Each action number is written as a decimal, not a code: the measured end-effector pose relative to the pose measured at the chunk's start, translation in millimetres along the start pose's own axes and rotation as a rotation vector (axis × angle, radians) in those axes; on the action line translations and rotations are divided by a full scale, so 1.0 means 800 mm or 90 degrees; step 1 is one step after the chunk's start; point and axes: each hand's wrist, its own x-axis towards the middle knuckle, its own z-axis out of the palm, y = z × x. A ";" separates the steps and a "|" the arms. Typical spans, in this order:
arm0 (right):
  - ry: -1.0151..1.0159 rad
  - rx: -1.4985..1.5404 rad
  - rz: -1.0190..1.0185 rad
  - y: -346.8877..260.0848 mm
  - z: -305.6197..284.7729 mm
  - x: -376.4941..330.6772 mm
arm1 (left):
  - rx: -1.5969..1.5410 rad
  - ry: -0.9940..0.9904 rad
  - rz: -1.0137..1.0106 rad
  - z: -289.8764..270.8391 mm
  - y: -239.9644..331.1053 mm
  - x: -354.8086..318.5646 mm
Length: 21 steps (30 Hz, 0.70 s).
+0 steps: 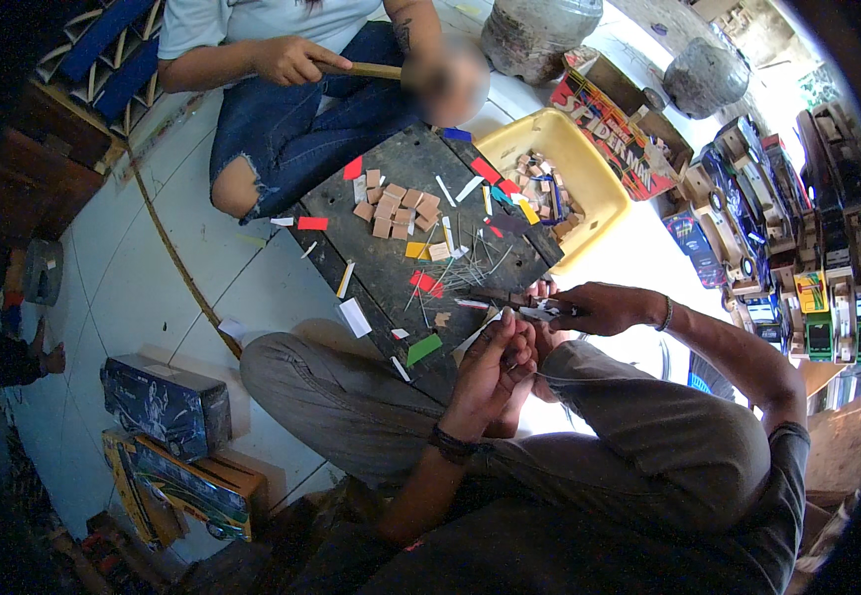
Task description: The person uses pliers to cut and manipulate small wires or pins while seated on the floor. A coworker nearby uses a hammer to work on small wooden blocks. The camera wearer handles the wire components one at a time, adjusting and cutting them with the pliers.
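Note:
Above my lap, at the near edge of a dark low table [381,288], my two hands work close together. My right hand [609,307] is closed round what look like pliers [552,310], with the dark metal jaws toward my left hand. My left hand [495,375] pinches a small pale piece [499,315] between thumb and fingertips; its kind is too small to make out. On the tabletop lie small square wooden blocks [402,208], a heap of thin rods [465,266], a green strip [424,348] and red strips [313,224].
Across the table a person's hand [296,61] holds a wooden handle [376,70]. A yellow tub [599,198] of wooden pieces stands right of the table. Toy vehicles [743,198] are stacked at far right; a dark box-shaped toy [168,402] and a yellow one [192,491] sit at left.

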 end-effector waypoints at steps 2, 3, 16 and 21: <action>0.011 -0.004 -0.008 0.000 0.001 0.000 | -0.004 -0.002 -0.003 -0.001 0.001 0.001; 0.012 -0.003 -0.006 -0.001 0.001 -0.001 | -0.002 -0.002 -0.002 -0.001 0.002 0.001; -0.044 0.050 0.116 -0.028 0.001 -0.006 | -0.007 0.025 -0.014 -0.001 0.002 0.000; -0.075 0.069 0.132 -0.034 0.002 0.001 | -0.002 0.003 -0.009 -0.005 0.002 0.001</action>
